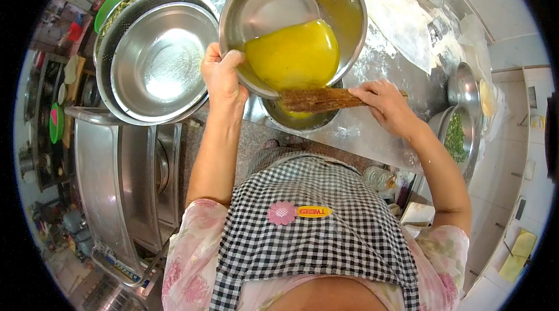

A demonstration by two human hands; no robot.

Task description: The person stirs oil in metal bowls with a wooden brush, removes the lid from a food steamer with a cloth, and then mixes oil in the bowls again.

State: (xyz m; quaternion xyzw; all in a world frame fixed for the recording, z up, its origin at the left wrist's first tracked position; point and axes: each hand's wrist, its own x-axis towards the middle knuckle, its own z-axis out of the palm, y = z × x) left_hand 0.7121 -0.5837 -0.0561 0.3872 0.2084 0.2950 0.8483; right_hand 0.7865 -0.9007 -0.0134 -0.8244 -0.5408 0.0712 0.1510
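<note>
My left hand (223, 73) is closed on the rim of a large steel bowl (351, 11), which is tilted toward me. Yellow oil-like liquid (297, 55) pools on the near side of it. In my right hand (385, 104) is a brown bristle brush (314, 100), fingers wrapped round its handle. The bristles lie across the bowl's near lip. Below that lip sits a smaller steel bowl (273, 118) with some yellow liquid in it, partly hidden by the brush and the large bowl.
Nested steel basins (198, 23) stand close on the left. Floury, translucent sheeting (402, 20) covers the back right of the steel table (372, 142). At the right edge are bowls, one with chopped greens (454, 137). A glass jar (378, 178) stands below the table's front edge.
</note>
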